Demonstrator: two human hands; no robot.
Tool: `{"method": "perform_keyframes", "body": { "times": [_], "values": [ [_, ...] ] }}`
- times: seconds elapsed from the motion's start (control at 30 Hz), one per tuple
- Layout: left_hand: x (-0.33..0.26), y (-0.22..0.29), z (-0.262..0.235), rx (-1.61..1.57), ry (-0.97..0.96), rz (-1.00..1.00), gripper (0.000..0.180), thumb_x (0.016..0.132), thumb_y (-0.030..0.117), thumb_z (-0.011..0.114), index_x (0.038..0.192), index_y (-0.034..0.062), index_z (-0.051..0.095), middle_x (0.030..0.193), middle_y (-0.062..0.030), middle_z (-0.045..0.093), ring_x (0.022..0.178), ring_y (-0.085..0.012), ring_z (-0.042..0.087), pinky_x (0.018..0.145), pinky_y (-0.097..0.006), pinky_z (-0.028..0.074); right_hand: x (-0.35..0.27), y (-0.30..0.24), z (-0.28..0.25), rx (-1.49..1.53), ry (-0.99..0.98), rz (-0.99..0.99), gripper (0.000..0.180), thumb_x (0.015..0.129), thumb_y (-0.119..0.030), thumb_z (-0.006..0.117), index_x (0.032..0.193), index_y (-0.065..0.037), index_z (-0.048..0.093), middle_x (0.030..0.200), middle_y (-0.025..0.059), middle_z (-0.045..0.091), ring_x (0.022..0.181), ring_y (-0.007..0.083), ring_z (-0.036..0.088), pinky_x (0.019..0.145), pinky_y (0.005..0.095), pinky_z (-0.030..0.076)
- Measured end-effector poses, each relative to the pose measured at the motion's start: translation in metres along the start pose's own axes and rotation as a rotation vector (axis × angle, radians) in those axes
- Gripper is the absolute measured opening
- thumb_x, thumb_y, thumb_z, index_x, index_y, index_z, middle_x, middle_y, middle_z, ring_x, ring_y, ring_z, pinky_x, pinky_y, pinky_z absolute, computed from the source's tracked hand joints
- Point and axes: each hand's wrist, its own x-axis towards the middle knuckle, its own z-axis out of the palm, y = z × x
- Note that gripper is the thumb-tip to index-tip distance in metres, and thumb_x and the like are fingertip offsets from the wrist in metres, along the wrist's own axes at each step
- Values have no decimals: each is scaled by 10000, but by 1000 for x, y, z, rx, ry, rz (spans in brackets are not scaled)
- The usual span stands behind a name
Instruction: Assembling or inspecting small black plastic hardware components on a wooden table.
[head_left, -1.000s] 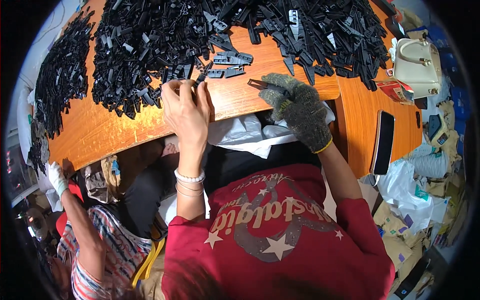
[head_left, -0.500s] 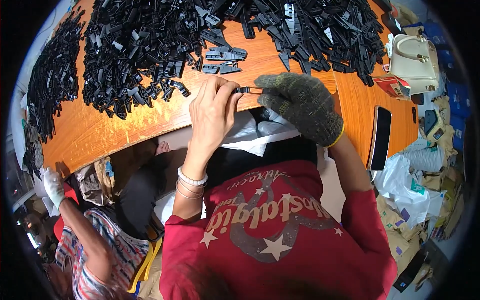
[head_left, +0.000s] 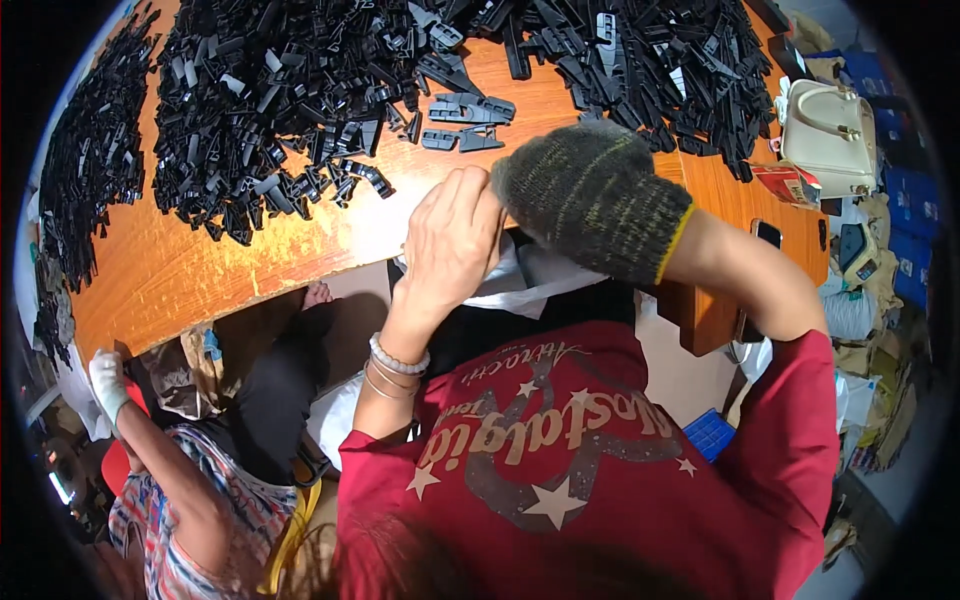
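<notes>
- Nothing of a held piece visible between the two hands at frame centre; whatever sits there hidden behind the knuckles, so no telling what is gripped.
- Left hand (head_left: pixel 452 238) bare, fingers curled inward, pressed against the gloved hand; closed or merely cupped, cannot tell.
- Right hand (head_left: pixel 590 195) in a dark knitted glove with a yellow cuff, bunched into a loose fist just right of centre; grip contents out of sight.
- Both hands raised over the near edge of the wooden table (head_left: pixel 200 275), above a white bag (head_left: pixel 540 280) at the lap.
- Risk: with the hands meeting past the table edge, any small piece slipping free likely to fall toward the lap or the floor rather than onto the wood.
- Risk: thick glove dulling touch, so a poor hold on a small part easily missed.
- Nearest loose pieces: a few flat black plastic parts (head_left: pixel 470 110) just above the hands, apart from the piles.
- Large heap of black parts (head_left: pixel 280 100) upper left, another heap (head_left: pixel 660 60) upper right; a careless elbow or sleeve apt to drag parts off the edge.
- Cream handbag (head_left: pixel 828 130) and a phone (head_left: pixel 765 235) at the right edge of the table, near the right forearm; easily knocked.
- Another person's white-gloved hand (head_left: pixel 105 380) at lower left, well apart.
</notes>
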Motion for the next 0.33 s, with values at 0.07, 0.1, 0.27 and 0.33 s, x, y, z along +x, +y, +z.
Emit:
{"method": "perform_keyframes", "body": {
  "times": [0.07, 0.1, 0.27, 0.33],
  "values": [
    [-4, -1, 1, 15, -5, -2, 162, 722, 21, 620, 868, -15, 560, 831, -118, 481, 749, -274, 540, 643, -371, 460, 18, 22, -14, 1129, -102, 228, 358, 826, -130, 600, 1170, -35, 619, 1156, 108, 644, 1074, 268, 612, 998, 388, 450],
    [-1, -1, 4, 4, -7, 4, 162, 722, 21, 620, 868, -15, 560, 831, -118, 481, 749, -274, 540, 643, -371, 460, 8, 3, 4, 825, 70, 199, 316, 814, -134, 603, 1111, -33, 635, 1090, 128, 652, 1023, 275, 630, 906, 399, 492],
    [-4, -1, 4, -34, -19, -44, 266, 678, 39, 632, 934, -3, 571, 856, -117, 497, 777, -277, 551, 679, -375, 462, 14, 4, 4, 933, -312, 195, 260, 806, -153, 616, 1044, -65, 671, 1041, 124, 668, 990, 249, 645, 834, 357, 522],
    [-2, 1, 3, -28, -12, -57, 282, 667, 44, 639, 940, 6, 574, 865, -116, 501, 790, -276, 555, 686, -376, 465, 16, 2, -2, 988, -496, 359, 307, 792, -168, 648, 1089, -93, 678, 1074, 114, 678, 1002, 232, 653, 882, 344, 522]
  ]
}}
